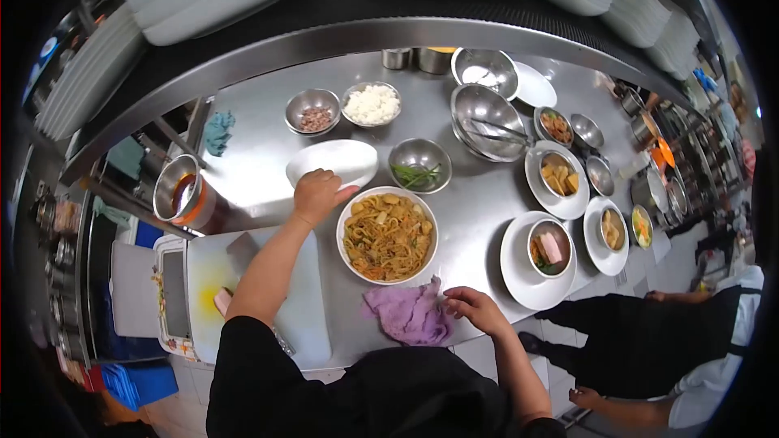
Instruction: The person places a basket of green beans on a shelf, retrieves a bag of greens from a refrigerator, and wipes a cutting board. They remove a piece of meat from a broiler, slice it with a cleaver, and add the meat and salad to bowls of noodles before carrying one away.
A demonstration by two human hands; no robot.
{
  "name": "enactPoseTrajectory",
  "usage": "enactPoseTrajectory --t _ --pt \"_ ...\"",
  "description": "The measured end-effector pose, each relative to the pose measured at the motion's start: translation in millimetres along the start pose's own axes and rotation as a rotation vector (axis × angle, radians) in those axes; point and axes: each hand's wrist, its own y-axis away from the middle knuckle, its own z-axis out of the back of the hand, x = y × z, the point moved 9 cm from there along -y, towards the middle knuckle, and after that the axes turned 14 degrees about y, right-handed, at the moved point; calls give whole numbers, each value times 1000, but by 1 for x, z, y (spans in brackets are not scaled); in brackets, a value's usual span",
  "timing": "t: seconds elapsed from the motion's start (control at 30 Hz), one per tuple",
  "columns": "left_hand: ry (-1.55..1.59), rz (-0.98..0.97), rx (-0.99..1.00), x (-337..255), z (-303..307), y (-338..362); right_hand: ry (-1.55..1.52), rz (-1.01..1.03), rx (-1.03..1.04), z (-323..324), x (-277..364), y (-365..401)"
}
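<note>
The steel table [479, 203] carries many dishes. The largest by the person is a round white bowl [389, 280] full of noodles, which sits between the two hands. Up and left of it lies an empty oval plate [345, 158], long axis running left to right. The left hand [316, 195] is curled over its near rim. The right hand [475, 307] rests loosely apart, fingertips touching a crumpled purple cloth [410, 316] below the bowl. A small steel bowl [418, 152] holds green stalks.
</note>
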Motion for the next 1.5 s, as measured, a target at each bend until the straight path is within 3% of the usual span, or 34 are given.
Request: enactPoseTrajectory --t 0.2,0.33,0.53,0.6,0.67,0.73,0.77,0.8,0.9,0.93,1.0,1.03,1.1,1.23,1.33,1.43,1.47,1.5 --pt "33 14 57 35 -41 5 -154 -64 -207 9 -15 -36" --pt "47 32 87 57 -65 6 -64 -159 -326 7 -15 -69" --pt "20 178 170 83 -91 -8 6 -204 -333 1 -24 -108" --pt "152 256 -64 77 -68 -25 25 -235 -281 3 -18 -114" --pt "198 289 -85 56 -64 -38 49 -255 -231 3 -12 -116" --pt "484 648 194 51 -85 -35 22 -257 -215 5 -10 -122" --pt "480 702 324 47 -97 -30 2 -248 -202 5 -9 -123" --pt "481 699 330 46 -100 -25 -2 -251 -205 2 -9 -119" --pt "370 651 734 55 -136 16 -164 -194 -251 3 4 -104" --pt "374 639 742 47 -126 17 -211 -206 -267 1 4 -93" --pt "843 1039 1050 8 -107 53 -274 -224 -308 1 -2 -69" --pt "843 1021 1070 -4 -100 58 -300 -225 -320 3 -7 -56" --pt "1057 953 958 -27 -93 55 -337 -233 -356 7 -17 -26" --pt "1135 920 922 -74 -100 76 -480 -205 -420 11 -29 36" --pt "1267 792 803 -132 -92 67 -592 -169 -462 11 -39 81" --pt "1527 798 602 -187 -86 71 -623 -166 -527 11 -64 135" --pt "1532 769 631 -207 -89 74 -653 -160 -566 12 -74 156" --pt "1620 869 595 -222 -93 82 -679 -164 -607 10 -86 179"
